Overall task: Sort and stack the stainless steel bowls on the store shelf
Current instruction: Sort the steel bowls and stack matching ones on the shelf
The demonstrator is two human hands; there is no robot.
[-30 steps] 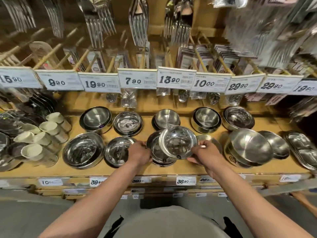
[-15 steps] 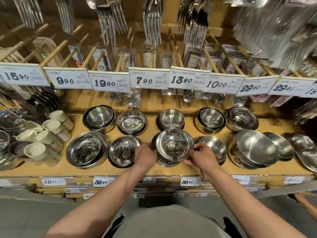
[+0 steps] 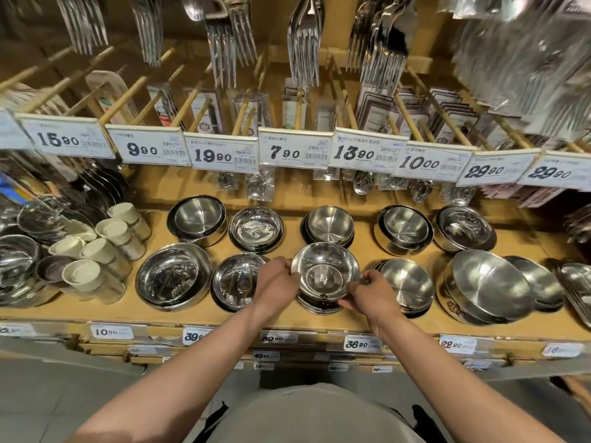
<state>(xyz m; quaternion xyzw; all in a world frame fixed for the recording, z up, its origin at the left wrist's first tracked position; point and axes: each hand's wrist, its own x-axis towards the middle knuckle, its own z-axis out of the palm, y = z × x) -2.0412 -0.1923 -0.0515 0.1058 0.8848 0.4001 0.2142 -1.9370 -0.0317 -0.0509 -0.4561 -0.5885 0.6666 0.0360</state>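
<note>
- Head view, store shelf [image 3: 281, 318]: hands meet at the front row, where I see the left hand [image 3: 277, 282] and right hand [image 3: 367, 290] each pinching the rim of a small steel bowl [image 3: 324, 271] from opposite sides, fingers curled on its edge.
- Bowl sits tilted toward me over a low stack [image 3: 319, 305] of like bowls, just behind the shelf's front lip; I cannot tell whether it is fully seated in the one beneath.
- Risk one, as I judge it: a tilted bowl let go before it nests may rock, slide off the stack and roll over the shelf edge to the floor.
- Risk two: polished steel offers little purchase to a fingertip pinch, so a slip on either side would drop one rim and knock the stack askew.
- Risk three: neighbours crowd close. A left-hand bowl [image 3: 238, 281] lies just beside the left wrist, and a right-hand stack [image 3: 404, 286] just beside the right knuckles; a wide elbow or a quick withdrawal could nudge either.
- Risk four: a mismatched size would perch instead of nest; from here the sizes look alike, but I cannot confirm it.
- Price tags [image 3: 293, 151] and hanging forks [image 3: 303, 43] overhead sit well apart from the hands.
</note>
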